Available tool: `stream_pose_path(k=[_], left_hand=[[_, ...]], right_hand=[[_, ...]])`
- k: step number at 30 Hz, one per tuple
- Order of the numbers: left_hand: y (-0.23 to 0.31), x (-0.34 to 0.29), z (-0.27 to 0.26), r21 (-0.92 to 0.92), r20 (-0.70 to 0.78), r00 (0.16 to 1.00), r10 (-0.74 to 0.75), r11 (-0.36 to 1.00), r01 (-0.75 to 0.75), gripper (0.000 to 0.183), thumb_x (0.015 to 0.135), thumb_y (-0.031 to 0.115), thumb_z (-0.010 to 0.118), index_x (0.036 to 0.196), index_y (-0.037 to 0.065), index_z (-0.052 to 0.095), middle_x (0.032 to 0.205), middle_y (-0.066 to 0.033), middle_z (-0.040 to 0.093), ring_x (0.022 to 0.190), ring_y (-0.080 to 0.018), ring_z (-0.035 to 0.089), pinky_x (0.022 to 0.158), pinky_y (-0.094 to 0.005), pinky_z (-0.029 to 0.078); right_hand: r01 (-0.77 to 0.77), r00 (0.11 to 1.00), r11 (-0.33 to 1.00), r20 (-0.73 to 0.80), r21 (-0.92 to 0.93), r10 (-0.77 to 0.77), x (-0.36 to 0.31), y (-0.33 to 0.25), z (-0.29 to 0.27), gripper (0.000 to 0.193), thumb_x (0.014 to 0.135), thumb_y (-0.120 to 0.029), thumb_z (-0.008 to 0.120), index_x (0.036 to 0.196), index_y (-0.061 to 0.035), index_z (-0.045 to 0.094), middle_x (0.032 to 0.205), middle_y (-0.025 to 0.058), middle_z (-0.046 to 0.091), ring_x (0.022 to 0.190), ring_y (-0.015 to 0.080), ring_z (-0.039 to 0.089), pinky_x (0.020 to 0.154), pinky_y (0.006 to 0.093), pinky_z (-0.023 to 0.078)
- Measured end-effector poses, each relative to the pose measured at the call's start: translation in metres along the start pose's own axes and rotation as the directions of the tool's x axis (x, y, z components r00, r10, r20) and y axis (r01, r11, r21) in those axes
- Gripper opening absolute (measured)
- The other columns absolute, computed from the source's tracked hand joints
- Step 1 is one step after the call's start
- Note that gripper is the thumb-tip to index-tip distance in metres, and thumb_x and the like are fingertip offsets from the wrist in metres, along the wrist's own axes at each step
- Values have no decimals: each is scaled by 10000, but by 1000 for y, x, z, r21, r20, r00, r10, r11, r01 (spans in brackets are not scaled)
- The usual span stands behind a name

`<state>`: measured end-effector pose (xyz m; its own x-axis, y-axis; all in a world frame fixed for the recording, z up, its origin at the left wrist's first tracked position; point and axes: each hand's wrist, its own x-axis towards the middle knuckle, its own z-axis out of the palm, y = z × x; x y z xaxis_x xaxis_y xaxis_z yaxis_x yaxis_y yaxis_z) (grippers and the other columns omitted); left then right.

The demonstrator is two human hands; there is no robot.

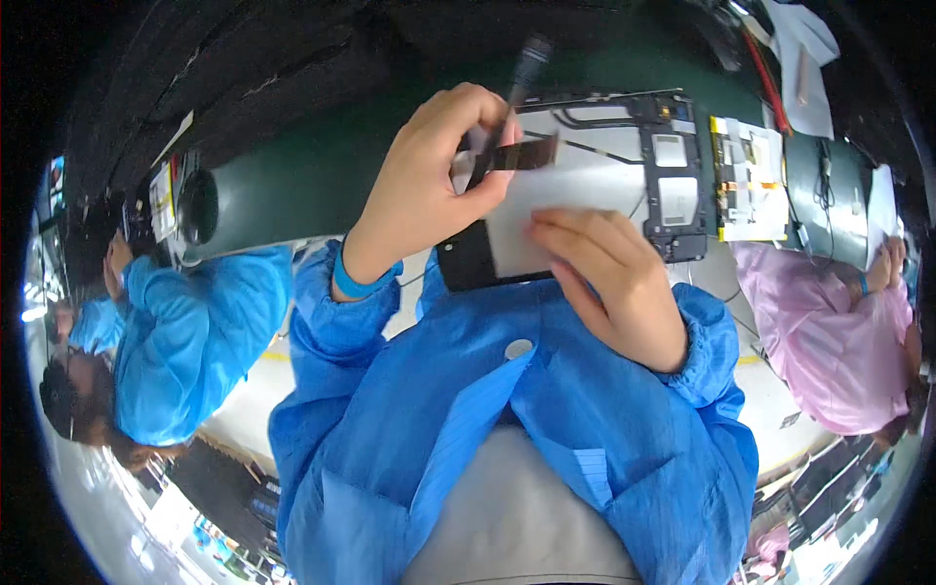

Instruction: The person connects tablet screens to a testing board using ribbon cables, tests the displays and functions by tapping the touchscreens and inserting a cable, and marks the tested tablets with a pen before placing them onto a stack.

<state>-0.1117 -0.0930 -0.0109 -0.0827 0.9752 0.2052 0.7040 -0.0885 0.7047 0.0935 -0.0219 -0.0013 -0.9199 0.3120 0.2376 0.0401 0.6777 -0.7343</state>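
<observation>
A tablet-like device with its silver inner plate (595, 174) exposed and a black frame (675, 244) lies on the dark green bench before me. My left hand (431, 161) is closed over its left part, gripping a slim dark tool (525, 83) that slants up and away; motion blurs it, so I cannot tell its kind. Beside these fingers a flat brown strip (534, 153) sticks out to the right over the plate; whether the hand also holds it I cannot tell. My right hand (609, 268) is over the plate's near edge, fingers stretched out, fingertips blurred, nothing seen in it.
To the right lies a white and yellow battery-like pack (751, 180), with a black cable (827, 190) and a red tool (765, 78) past it. People in blue (200, 331) and pink (829, 331) sit on either side. A round black object (199, 207) is at left.
</observation>
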Motion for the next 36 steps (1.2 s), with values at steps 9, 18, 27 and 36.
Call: stream_pose_path(k=[9, 18, 27, 36], left_hand=[[-6, -94, 4, -398, -326, 886, -330, 898, 188, 749, 608, 290, 761, 1255, 40, 477, 1244, -144, 436, 1006, -240, 471, 881, -324, 376], [20, -88, 31, 4, -241, 882, -405, 908, 419, 823, 660, 111, 640, 1387, -11, 273, 1443, -221, 175, 1291, -394, 277, 1045, -412, 285], [17, -76, 32, -2, -472, 784, -403, 890, 456, 458, 813, 115, 593, 1249, 23, 486, 1277, -178, 438, 1089, -316, 494, 900, -349, 415], [12, -94, 34, -714, -183, 706, -684, 586, 383, 513, 809, 70, 528, 1308, 29, 419, 1257, -121, 475, 1084, -216, 513, 915, -318, 418]], right_hand=[[-40, 997, 892, 39, -450, 65, 29, 9, 47, 406, 776, -18, 552, 1169, 62, 491, 1250, 163, 454, 1060, 316, 490, 907, 364, 429], [-61, 998, 935, 0, -351, 65, 27, 13, 61, 431, 779, 29, 503, 1206, 48, 447, 1333, 188, 376, 1162, 376, 424, 954, 409, 386], [-124, 989, 929, 29, -348, 143, 27, 10, 63, 468, 788, -47, 456, 1240, 69, 424, 1327, 236, 371, 1246, 368, 363, 1036, 413, 315], [-64, 997, 961, -52, -268, 52, 32, 7, 65, 503, 771, -58, 465, 1255, 72, 415, 1297, 234, 392, 1243, 364, 367, 1051, 465, 291]])
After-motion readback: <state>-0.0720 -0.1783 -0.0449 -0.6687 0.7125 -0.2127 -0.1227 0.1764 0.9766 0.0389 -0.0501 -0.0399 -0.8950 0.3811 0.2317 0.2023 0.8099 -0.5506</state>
